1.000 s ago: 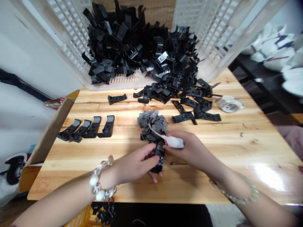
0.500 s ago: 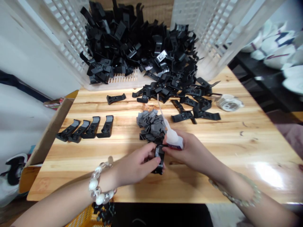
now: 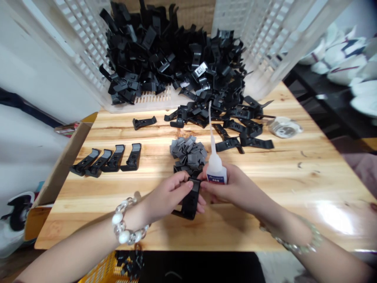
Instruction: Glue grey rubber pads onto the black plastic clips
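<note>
The left hand [image 3: 167, 192] is clamping its fingers on a black plastic clip [image 3: 191, 202], while the right hand [image 3: 235, 184] is pinching an upright glue bottle [image 3: 216, 173] just beside it, above the wooden desk [image 3: 294, 184].

White crate [image 3: 83, 46] and cardboard box [image 3: 62, 154]

Under everything: a wooden plank table [image 3: 265, 184]
Behind: a white lattice plastic crate [image 3: 265, 47], heaped with black plastic clips [image 3: 165, 67] that spill onto the table
Left: four black clips [image 3: 116, 158] in a row
Middle: a pile of small grey square pads [image 3: 187, 151]
Right: a roll of clear tape [image 3: 284, 127]
</note>
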### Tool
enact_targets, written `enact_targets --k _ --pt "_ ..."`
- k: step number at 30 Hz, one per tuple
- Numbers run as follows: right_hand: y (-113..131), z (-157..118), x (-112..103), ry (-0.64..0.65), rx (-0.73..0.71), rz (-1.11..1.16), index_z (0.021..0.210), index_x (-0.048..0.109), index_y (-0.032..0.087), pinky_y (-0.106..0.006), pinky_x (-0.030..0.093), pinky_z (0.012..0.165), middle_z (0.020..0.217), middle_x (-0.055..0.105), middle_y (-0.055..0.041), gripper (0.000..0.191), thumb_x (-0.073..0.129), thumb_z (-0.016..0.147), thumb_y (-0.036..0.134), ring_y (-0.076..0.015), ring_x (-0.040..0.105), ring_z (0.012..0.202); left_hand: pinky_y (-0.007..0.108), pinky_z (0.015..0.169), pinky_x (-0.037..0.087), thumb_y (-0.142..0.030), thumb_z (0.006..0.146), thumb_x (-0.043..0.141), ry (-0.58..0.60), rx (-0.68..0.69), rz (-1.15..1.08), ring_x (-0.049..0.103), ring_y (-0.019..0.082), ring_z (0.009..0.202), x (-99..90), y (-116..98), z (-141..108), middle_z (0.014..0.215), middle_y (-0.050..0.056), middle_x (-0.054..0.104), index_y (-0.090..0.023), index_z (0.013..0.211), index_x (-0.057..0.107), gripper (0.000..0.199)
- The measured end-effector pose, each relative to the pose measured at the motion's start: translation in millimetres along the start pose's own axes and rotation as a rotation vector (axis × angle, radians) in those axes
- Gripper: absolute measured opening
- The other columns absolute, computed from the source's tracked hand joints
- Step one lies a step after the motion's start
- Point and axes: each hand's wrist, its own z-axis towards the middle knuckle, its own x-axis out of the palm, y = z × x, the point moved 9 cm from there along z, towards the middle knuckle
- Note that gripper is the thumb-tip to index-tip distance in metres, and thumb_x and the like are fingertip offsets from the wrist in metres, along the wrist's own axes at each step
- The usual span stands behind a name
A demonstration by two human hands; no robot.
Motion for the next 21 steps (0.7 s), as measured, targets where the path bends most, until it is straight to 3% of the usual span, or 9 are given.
enact_targets --k 13,17,21 --pt "2.7 1.7 -1.1 0.001 -0.042 0.006 0.084 0.055 0.02 -0.022 0.04 0.046 0.062 0.057 0.0036 0.022 0.069 0.08 0.036 -0.0092 0.048 0.05 0.03 0.064 0.06 -0.033 0.093 0.055 0.01 -0.045 -0.079 0.073 0.018 0.071 2.7 1.3 -0.5 0.088 0.008 0.072 -0.016 0.1 0.051 0.019" --pt "3.6 1.4 5.1 0.057 -0.044 0.045 0.084 0.053 0.02 -0.021 0.038 0.046 0.059 0.059 0.0032 0.018 0.066 0.082 0.032 -0.0097 0.049 0.05 0.027 0.063 0.059 -0.03 0.091 0.06 0.018 -0.021 -0.029 0.072 0.015 0.069 4.4 -0.9 1.1 0.088 0.007 0.072 -0.015 0.097 0.051 0.018" --pt "0.6 1.5 2.4 0.011 -0.021 0.0 0.084 0.054 0.02 -0.022 0.041 0.046 0.065 0.056 0.0036 0.021 0.069 0.079 0.032 -0.0092 0.049 0.051 0.028 0.062 0.059 -0.032 0.087 0.066 0.014 -0.008 -0.051 0.072 0.016 0.066 3.3 0.8 3.6 0.083 0.006 0.073 -0.015 0.09 0.049 0.023"
